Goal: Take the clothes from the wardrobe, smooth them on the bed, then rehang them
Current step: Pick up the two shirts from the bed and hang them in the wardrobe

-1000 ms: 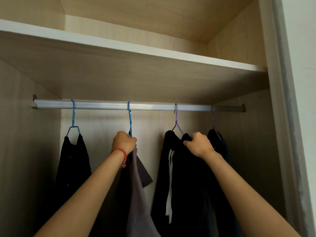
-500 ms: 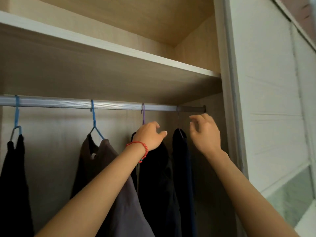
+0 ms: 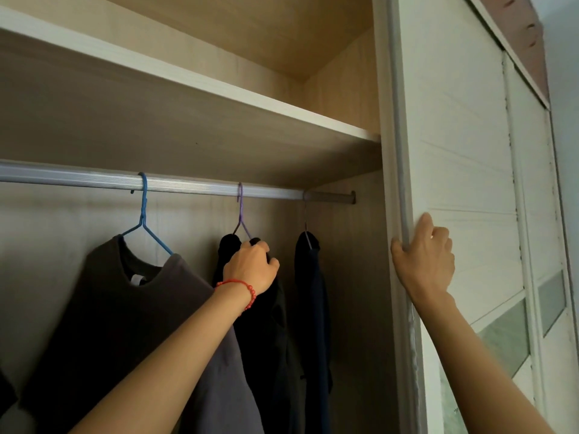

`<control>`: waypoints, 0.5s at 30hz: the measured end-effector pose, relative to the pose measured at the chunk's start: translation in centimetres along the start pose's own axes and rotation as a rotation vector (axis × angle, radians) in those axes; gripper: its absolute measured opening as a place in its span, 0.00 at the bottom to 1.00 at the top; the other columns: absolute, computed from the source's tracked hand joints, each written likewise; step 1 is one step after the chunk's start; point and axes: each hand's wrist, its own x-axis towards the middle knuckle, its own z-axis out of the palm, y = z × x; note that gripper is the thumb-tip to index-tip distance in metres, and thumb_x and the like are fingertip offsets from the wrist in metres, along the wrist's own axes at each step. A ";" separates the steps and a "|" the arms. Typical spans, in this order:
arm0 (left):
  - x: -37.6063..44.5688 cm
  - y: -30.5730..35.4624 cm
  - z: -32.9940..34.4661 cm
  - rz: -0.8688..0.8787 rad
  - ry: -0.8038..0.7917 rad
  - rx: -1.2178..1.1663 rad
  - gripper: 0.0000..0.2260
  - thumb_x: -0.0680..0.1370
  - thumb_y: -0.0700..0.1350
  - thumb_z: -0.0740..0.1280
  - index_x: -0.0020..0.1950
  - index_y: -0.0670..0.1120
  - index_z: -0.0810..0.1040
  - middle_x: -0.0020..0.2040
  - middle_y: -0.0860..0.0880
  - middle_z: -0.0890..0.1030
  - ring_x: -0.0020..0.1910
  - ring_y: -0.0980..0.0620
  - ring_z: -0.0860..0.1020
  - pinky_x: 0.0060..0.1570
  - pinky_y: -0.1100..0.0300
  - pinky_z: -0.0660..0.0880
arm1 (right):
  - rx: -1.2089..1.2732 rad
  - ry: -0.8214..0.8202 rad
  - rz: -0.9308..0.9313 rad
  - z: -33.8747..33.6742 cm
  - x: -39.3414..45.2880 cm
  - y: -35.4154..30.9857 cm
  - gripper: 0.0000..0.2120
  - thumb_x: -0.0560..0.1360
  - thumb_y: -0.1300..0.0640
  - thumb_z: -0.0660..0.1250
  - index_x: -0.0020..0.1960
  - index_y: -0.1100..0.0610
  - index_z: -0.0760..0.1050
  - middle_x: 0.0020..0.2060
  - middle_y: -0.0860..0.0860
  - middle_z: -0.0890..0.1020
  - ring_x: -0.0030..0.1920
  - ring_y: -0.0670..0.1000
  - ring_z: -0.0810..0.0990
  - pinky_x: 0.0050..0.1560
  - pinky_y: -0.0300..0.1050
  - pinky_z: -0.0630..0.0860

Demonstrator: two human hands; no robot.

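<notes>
Inside the wardrobe a silver rail (image 3: 194, 185) carries three hangers in view. A grey T-shirt (image 3: 125, 314) hangs on a blue hanger (image 3: 144, 214) at the left. A black garment (image 3: 266, 333) hangs on a purple hanger (image 3: 241, 214) in the middle. My left hand (image 3: 252, 267), with a red bead bracelet on the wrist, grips the shoulder of that black garment just under the hook. A dark navy garment (image 3: 311, 302) hangs at the right end. My right hand (image 3: 424, 255) holds the edge of the white sliding door (image 3: 463, 183), thumb wrapped round its grey edge strip.
A wooden shelf (image 3: 219, 89) runs above the rail. The wardrobe's right side wall (image 3: 357, 277) stands close behind the navy garment. A second door panel with a frosted pane (image 3: 551, 302) lies further right. A dark cloth shows at the bottom left corner.
The view has swung right. My right hand left the clothes and took hold of the door edge. My left hand closed on the black garment's shoulder.
</notes>
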 end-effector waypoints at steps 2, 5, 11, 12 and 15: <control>-0.5 -0.2 0.1 -0.011 -0.005 -0.017 0.18 0.78 0.51 0.58 0.66 0.47 0.69 0.65 0.42 0.70 0.58 0.42 0.74 0.48 0.54 0.71 | 0.031 -0.022 0.023 -0.2 -0.1 0.0 0.24 0.73 0.55 0.66 0.64 0.61 0.61 0.54 0.64 0.72 0.50 0.63 0.73 0.47 0.56 0.75; -1.3 -0.2 0.2 -0.013 -0.015 -0.035 0.20 0.78 0.52 0.57 0.69 0.47 0.65 0.66 0.42 0.68 0.61 0.42 0.72 0.53 0.51 0.72 | 0.087 -0.070 0.062 -0.7 0.0 -0.3 0.27 0.73 0.55 0.67 0.67 0.60 0.60 0.57 0.64 0.71 0.55 0.63 0.71 0.51 0.56 0.74; -3.1 -0.3 0.3 0.051 -0.006 -0.011 0.24 0.77 0.55 0.58 0.70 0.46 0.64 0.67 0.42 0.69 0.65 0.43 0.69 0.61 0.51 0.70 | 0.132 -0.127 0.079 -1.9 -0.5 -0.9 0.30 0.72 0.56 0.68 0.69 0.60 0.58 0.59 0.65 0.69 0.59 0.65 0.69 0.54 0.57 0.72; -3.4 -0.3 0.1 0.070 0.006 -0.006 0.24 0.77 0.55 0.59 0.70 0.46 0.65 0.67 0.43 0.69 0.66 0.44 0.69 0.62 0.51 0.70 | 0.140 -0.133 0.080 -2.1 -0.7 -1.2 0.30 0.72 0.56 0.68 0.69 0.60 0.58 0.59 0.65 0.69 0.59 0.65 0.69 0.55 0.57 0.72; -4.5 -0.5 -0.5 0.136 0.039 0.007 0.22 0.77 0.53 0.59 0.69 0.47 0.66 0.67 0.46 0.69 0.66 0.46 0.68 0.64 0.52 0.67 | 0.158 -0.140 0.071 -2.8 -1.7 -2.3 0.30 0.72 0.55 0.68 0.69 0.59 0.58 0.59 0.65 0.69 0.59 0.64 0.68 0.55 0.57 0.72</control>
